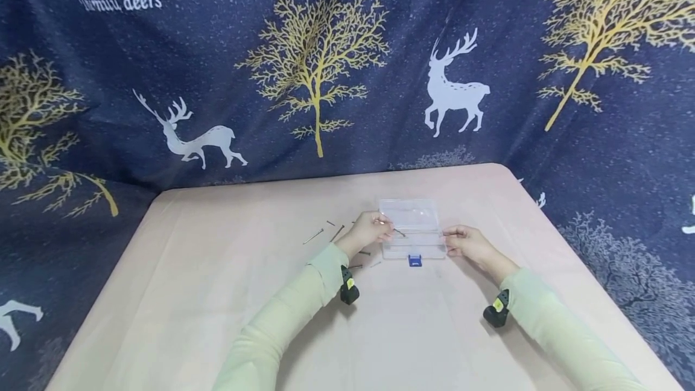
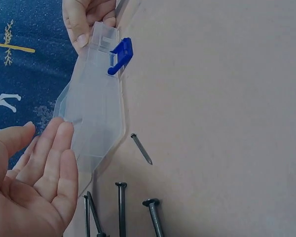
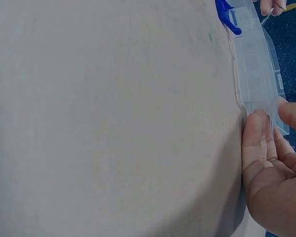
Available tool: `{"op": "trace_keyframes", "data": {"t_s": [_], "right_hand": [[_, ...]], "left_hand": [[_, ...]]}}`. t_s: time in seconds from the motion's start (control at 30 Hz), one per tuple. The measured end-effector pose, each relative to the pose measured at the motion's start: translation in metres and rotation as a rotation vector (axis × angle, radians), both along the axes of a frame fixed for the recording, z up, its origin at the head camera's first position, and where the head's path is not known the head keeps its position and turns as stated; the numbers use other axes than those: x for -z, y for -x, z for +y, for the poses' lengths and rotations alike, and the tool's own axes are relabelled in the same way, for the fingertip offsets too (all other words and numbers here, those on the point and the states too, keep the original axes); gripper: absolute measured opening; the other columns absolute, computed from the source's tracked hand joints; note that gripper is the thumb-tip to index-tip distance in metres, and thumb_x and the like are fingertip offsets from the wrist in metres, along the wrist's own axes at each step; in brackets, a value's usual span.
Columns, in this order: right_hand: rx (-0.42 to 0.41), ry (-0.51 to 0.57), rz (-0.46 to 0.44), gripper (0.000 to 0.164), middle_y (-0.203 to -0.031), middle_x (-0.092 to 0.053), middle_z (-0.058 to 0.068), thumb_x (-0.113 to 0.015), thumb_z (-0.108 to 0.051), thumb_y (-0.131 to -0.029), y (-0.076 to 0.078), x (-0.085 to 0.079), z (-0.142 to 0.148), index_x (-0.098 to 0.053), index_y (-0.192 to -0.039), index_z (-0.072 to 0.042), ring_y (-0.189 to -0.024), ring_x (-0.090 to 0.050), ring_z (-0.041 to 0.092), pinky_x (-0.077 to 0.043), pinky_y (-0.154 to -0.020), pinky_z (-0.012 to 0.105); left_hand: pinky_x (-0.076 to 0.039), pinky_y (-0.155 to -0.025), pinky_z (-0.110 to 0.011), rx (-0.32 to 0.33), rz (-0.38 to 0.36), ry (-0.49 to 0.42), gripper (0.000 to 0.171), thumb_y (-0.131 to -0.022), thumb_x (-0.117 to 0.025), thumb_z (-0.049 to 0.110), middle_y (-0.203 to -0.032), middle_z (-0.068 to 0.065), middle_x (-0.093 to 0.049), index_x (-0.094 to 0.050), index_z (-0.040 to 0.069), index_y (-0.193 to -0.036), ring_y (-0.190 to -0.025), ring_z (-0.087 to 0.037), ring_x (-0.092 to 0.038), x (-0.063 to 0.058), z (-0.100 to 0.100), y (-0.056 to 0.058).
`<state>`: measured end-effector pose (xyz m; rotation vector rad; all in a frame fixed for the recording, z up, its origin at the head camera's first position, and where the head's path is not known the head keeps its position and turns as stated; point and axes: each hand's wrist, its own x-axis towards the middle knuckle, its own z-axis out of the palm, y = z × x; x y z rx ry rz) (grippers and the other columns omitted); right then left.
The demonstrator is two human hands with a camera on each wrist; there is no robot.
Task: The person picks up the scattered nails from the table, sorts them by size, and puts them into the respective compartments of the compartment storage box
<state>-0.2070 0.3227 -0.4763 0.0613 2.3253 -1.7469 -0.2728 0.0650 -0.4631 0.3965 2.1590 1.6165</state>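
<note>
A clear plastic box (image 1: 414, 239) with a blue latch (image 1: 415, 260) lies on the table, its transparent lid (image 1: 408, 213) raised at the back. My left hand (image 1: 370, 229) is over the box's left side and pinches a thin nail (image 1: 399, 232) that sticks out past the fingertips; in the left wrist view the palm (image 2: 34, 192) faces the camera and the nail is hidden. At the box's other end, my right hand (image 1: 468, 246) grips the side wall between thumb and fingers (image 3: 256, 133).
Several loose nails of different sizes, such as a long nail (image 1: 313, 236) and a thick nail (image 2: 154, 217), lie left of the box. A small nail (image 2: 141, 149) is near its front edge. A dark printed cloth (image 1: 347, 65) hangs behind the pale tabletop (image 1: 228, 246).
</note>
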Motion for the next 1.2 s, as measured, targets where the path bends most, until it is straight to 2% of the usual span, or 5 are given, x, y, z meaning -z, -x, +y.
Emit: {"op": "trace_keyframes", "data": {"t_s": [0.4, 0.6, 0.73, 0.9, 1.2], "right_hand": [[-0.009, -0.017, 0.006, 0.044, -0.093, -0.063, 0.007, -0.050, 0.000, -0.092, 0.004, 0.004, 0.002, -0.035, -0.126, 0.024, -0.073, -0.061, 0.005, -0.057, -0.071, 0.021], [0.004, -0.003, 0.005, 0.044, -0.091, -0.064, 0.006, -0.050, 0.001, -0.091, 0.003, 0.003, 0.000, -0.036, -0.125, 0.024, -0.071, -0.061, 0.006, -0.057, -0.069, 0.020], [-0.005, 0.003, 0.006, 0.044, -0.091, -0.063, 0.004, -0.050, 0.001, -0.092, 0.002, 0.003, 0.001, -0.035, -0.124, 0.025, -0.070, -0.061, 0.005, -0.057, -0.070, 0.019], [-0.006, 0.006, 0.001, 0.044, -0.089, -0.062, 0.000, -0.050, 0.000, -0.092, 0.003, 0.002, 0.001, -0.035, -0.125, 0.024, -0.070, -0.060, 0.005, -0.056, -0.070, 0.019], [-0.013, 0.007, 0.011, 0.045, -0.089, -0.064, 0.001, -0.051, 0.001, -0.091, 0.000, 0.001, 0.000, -0.034, -0.125, 0.025, -0.070, -0.060, 0.005, -0.056, -0.069, 0.019]], "left_hand": [[-0.058, -0.077, -0.034, 0.039, 0.076, 0.022, 0.023, -0.094, -0.053, 0.005, -0.101, -0.026, -0.068, -0.055, -0.010, -0.112, -0.087, -0.038, -0.068, -0.016, -0.023, -0.003], [-0.058, -0.072, -0.037, -0.038, 0.149, 0.137, 0.024, -0.091, -0.058, 0.009, -0.094, -0.017, -0.064, -0.058, -0.002, -0.112, -0.087, -0.037, -0.067, -0.023, -0.043, 0.002], [-0.053, -0.066, -0.025, -0.072, 0.191, 0.206, 0.020, -0.091, -0.059, 0.011, -0.089, -0.010, -0.060, -0.060, 0.001, -0.108, -0.084, -0.033, -0.066, -0.028, -0.059, 0.005], [-0.048, -0.063, -0.021, -0.102, 0.229, 0.289, 0.019, -0.090, -0.061, 0.013, -0.083, -0.006, -0.057, -0.061, 0.001, -0.105, -0.080, -0.029, -0.064, -0.031, -0.078, 0.009], [-0.051, -0.081, -0.037, -0.128, 0.337, 0.455, 0.013, -0.087, -0.063, 0.009, -0.091, -0.013, -0.064, -0.062, -0.001, -0.095, -0.083, -0.024, -0.060, -0.028, -0.103, 0.010]]}}
